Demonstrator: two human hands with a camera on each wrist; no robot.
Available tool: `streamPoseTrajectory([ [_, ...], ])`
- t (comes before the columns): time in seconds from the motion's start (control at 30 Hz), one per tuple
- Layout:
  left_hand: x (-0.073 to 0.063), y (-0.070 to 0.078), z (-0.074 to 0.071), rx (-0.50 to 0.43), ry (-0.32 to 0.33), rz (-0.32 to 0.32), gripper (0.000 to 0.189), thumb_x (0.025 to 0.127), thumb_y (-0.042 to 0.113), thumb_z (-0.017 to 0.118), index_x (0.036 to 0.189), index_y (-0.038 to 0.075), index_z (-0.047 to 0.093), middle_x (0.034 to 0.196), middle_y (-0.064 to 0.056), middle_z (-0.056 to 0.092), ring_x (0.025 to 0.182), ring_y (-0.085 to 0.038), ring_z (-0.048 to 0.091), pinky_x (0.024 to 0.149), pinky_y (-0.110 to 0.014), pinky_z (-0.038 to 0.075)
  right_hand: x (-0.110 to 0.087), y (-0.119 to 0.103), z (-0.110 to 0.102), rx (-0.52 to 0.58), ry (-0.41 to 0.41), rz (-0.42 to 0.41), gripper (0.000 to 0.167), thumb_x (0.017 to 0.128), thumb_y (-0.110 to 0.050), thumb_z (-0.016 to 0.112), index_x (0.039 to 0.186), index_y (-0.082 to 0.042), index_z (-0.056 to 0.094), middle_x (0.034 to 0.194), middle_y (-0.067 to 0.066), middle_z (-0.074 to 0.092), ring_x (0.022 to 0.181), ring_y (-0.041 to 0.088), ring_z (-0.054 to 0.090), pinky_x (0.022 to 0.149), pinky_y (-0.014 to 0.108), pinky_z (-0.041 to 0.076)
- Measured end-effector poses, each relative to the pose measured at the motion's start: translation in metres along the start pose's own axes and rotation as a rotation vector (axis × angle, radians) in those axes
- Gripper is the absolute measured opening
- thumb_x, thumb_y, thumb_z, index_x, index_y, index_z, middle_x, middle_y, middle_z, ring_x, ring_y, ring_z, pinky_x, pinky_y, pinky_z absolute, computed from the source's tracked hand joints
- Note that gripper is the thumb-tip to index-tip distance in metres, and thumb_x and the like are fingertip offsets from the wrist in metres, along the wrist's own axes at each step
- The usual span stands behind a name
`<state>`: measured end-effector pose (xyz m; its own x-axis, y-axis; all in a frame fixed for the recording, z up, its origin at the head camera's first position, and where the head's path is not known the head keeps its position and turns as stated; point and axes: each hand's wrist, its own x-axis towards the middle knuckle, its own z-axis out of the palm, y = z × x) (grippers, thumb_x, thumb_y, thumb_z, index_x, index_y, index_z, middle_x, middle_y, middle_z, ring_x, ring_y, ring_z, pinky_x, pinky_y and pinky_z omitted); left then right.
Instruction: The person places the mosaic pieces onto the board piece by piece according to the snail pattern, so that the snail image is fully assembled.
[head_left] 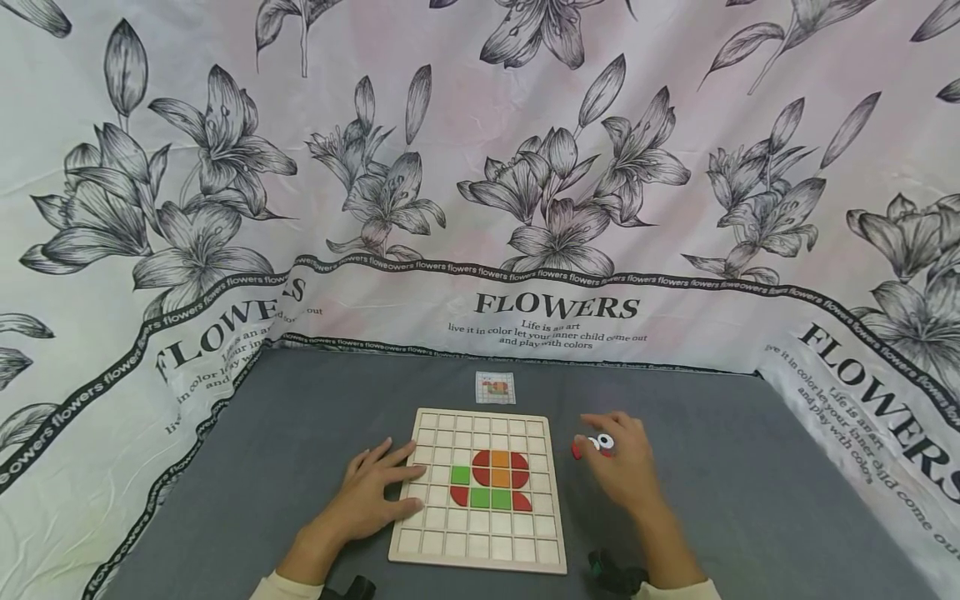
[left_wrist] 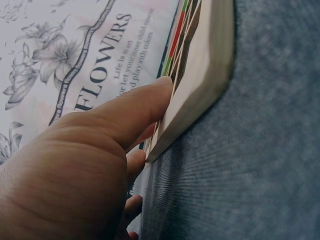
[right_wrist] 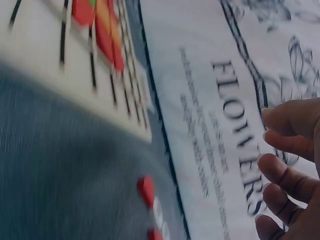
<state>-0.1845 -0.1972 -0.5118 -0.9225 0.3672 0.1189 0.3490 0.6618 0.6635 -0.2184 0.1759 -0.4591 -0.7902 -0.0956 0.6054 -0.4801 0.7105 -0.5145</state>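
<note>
My left hand [head_left: 372,493] rests along the left edge of a pale wooden grid board [head_left: 435,521], fingers spread. Its thumb [left_wrist: 142,102] touches the board's side rim in the left wrist view. Red, orange and green tiles [head_left: 491,498] fill some squares near the board's middle. Right of the board, my right hand [head_left: 628,467] hovers with loosely bent fingers, holding nothing. Below it on the cloth lie a white eye piece [head_left: 605,441] with a black pupil and a red piece [head_left: 577,449]. The right wrist view shows the red piece [right_wrist: 146,190] apart from the fingers.
A small picture card [head_left: 495,388] lies behind the board on the grey cloth [head_left: 750,483]. Flower-printed fabric [head_left: 555,321] rises at the back and both sides. Dark wrist gear [head_left: 615,575] shows near the right forearm.
</note>
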Motion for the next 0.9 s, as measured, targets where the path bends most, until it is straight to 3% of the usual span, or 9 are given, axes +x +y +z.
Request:
streamPoseTrajectory([
  [0.27, 0.0, 0.0, 0.0, -0.001, 0.002, -0.003, 0.048, 0.084, 0.04, 0.074, 0.126, 0.016, 0.068, 0.149, -0.006, 0.04, 0.141, -0.04, 0.019, 0.108, -0.061, 0.005, -0.011, 0.029, -0.008, -0.025, -0.006, 0.092, 0.026, 0.079, -0.003, 0.077, 0.105, 0.002, 0.072, 0.093, 0.014, 0.062, 0.086, 0.032, 0.052, 0.069, 0.045, 0.039],
  [0.73, 0.0, -0.001, 0.0, -0.006, -0.003, -0.004, 0.049, 0.084, 0.042, 0.073, 0.126, 0.017, 0.068, 0.149, -0.005, 0.04, 0.141, -0.04, 0.018, 0.108, -0.061, 0.005, -0.023, 0.05, -0.003, -0.069, -0.096, 0.288, 0.032, 0.082, -0.014, 0.078, 0.108, 0.003, 0.07, 0.098, 0.018, 0.063, 0.092, 0.036, 0.055, 0.083, 0.058, 0.037],
  [0.9, 0.001, -0.001, 0.0, -0.005, -0.004, -0.001, 0.05, 0.084, 0.043, 0.073, 0.126, 0.017, 0.068, 0.15, -0.005, 0.04, 0.141, -0.04, 0.018, 0.108, -0.061, 0.005, -0.025, 0.057, 0.001, -0.106, -0.129, 0.313, 0.035, 0.079, -0.017, 0.08, 0.105, 0.004, 0.07, 0.096, 0.018, 0.063, 0.088, 0.036, 0.056, 0.078, 0.054, 0.04],
])
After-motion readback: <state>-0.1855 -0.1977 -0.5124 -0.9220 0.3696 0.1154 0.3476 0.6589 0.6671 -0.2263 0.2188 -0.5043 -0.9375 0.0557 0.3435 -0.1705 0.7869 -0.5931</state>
